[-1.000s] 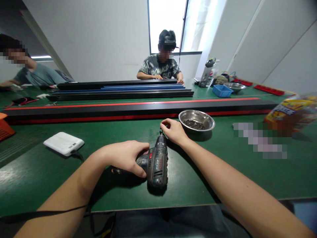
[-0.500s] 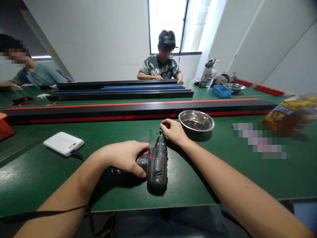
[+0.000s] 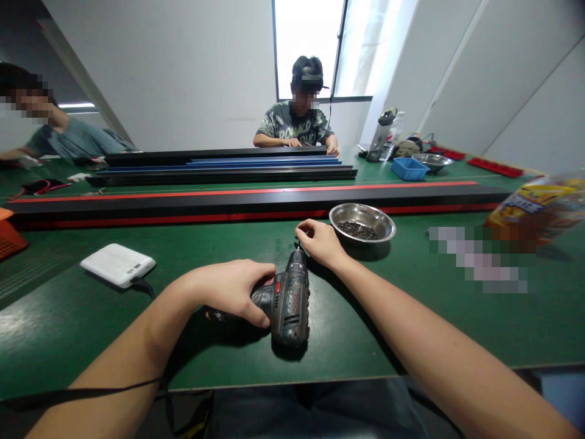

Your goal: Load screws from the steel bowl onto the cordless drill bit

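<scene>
My left hand [image 3: 233,289] is wrapped round the grip of a black cordless drill [image 3: 290,311], which lies on its side with its nose pointing away from me. Just past the chuck, my right hand [image 3: 320,241] has thumb and fingers pinched together at the bit tip. A tiny dark piece that looks like a screw [image 3: 297,244] shows there, partly hidden by the fingers. Right behind that hand stands a metal bowl [image 3: 386,230] with many small dark screws [image 3: 359,230] in it.
Long black and red bars [image 3: 219,204] lie across the green table [image 3: 411,329]. A white power bank [image 3: 117,265] with a cable sits left, an orange basket [image 3: 10,235] at the edge. A snack bag [image 3: 539,207] stands right. Two co-workers sit beyond, one opposite [image 3: 295,125].
</scene>
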Demonstrator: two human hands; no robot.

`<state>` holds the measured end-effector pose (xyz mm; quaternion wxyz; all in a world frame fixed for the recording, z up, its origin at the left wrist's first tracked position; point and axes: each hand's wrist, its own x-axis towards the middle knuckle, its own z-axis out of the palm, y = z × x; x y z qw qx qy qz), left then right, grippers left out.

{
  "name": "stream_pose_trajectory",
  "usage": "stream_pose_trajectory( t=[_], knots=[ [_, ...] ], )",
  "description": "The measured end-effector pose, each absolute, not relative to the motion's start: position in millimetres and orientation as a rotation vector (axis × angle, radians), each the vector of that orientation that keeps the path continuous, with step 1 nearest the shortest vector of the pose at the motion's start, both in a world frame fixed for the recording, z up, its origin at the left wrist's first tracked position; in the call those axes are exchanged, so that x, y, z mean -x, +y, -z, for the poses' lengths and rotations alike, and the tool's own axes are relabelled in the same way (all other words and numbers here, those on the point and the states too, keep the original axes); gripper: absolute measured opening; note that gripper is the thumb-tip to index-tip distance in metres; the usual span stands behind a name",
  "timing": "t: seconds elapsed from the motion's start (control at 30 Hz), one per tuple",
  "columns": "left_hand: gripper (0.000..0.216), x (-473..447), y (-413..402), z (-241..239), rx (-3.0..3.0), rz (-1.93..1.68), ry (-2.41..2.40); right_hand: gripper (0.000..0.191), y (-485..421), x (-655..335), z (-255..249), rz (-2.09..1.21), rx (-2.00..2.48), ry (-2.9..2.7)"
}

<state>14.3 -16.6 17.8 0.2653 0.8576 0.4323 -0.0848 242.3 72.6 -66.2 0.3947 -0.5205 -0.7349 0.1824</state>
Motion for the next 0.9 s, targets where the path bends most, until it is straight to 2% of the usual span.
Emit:
stream_pose_trajectory(
  t=[0.8,0.9],
  knots=[
    [0.061,-13.0,-15.5,-16.8,-2.319,0.233,1.157,0.016,72.2,-242.6,66.9,-0.439,1.319,-1.870],
    [0.059,-13.7,-14.4,-16.6,-2.321,0.232,1.162,0.024,74.4,-242.8,69.8,-0.406,1.352,-1.822]
  ],
)
